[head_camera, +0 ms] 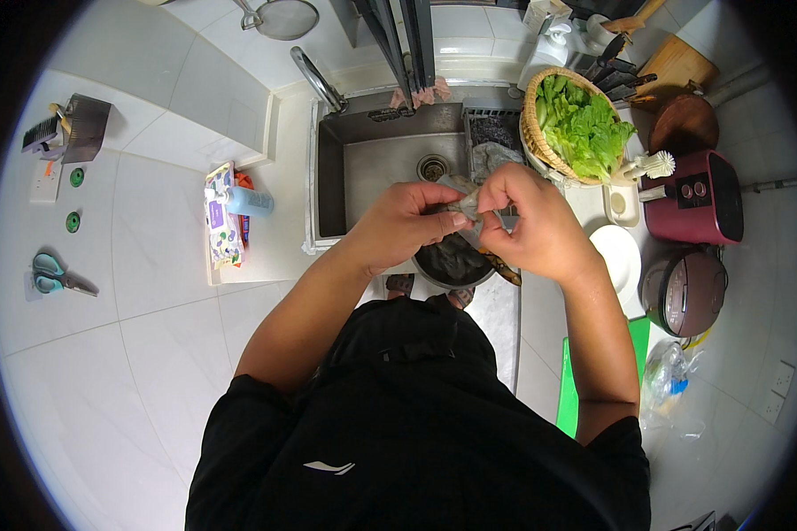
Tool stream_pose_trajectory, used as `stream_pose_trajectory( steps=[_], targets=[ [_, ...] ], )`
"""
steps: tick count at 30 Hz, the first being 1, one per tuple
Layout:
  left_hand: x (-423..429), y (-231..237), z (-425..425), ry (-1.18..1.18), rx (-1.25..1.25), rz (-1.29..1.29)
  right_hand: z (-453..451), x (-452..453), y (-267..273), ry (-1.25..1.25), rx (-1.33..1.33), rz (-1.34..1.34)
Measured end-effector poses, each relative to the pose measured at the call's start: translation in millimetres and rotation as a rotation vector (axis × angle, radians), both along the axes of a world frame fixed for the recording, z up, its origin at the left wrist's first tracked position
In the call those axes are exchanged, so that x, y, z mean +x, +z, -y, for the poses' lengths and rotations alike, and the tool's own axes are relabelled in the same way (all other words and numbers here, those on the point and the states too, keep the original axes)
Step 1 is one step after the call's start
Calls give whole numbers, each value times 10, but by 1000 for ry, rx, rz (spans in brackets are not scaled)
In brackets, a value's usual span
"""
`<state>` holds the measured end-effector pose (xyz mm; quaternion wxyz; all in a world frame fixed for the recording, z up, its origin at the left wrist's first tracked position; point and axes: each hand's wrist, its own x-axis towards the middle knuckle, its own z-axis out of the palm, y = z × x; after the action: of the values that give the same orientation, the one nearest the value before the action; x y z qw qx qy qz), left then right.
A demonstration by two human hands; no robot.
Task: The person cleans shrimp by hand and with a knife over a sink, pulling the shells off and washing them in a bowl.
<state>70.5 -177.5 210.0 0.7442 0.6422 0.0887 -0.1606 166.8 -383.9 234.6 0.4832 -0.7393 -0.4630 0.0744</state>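
Observation:
Both my hands meet near the sink's front right, around a small pale greyish, limp item (466, 207) that looks like shrimp, though it is too small to be certain. My left hand (412, 222) pinches its left part between thumb and fingers. From the other side, my right hand (528, 222) grips it with its fingertips. Below the hands, a round metal bowl (428, 273) holds dark grey, wet-looking pieces. An orange-and-black object (505, 269) lies at the bowl's right, partly hidden by my right hand.
The steel sink (378, 159) lies ahead, its faucet (319, 83) at back left. To the right stand a wicker basket (544, 143) of leafy lettuce (578, 123), a white plate (616, 259), a rice cooker (685, 292) and a green board (568, 385). A pump bottle (249, 201) is at left.

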Motion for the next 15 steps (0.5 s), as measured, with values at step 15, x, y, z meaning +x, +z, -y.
stream_pose_trajectory(
  steps=[15],
  targets=[
    [43,-80,-26,-37,93,78,-34,32,72,4,-29,123]
  ],
)
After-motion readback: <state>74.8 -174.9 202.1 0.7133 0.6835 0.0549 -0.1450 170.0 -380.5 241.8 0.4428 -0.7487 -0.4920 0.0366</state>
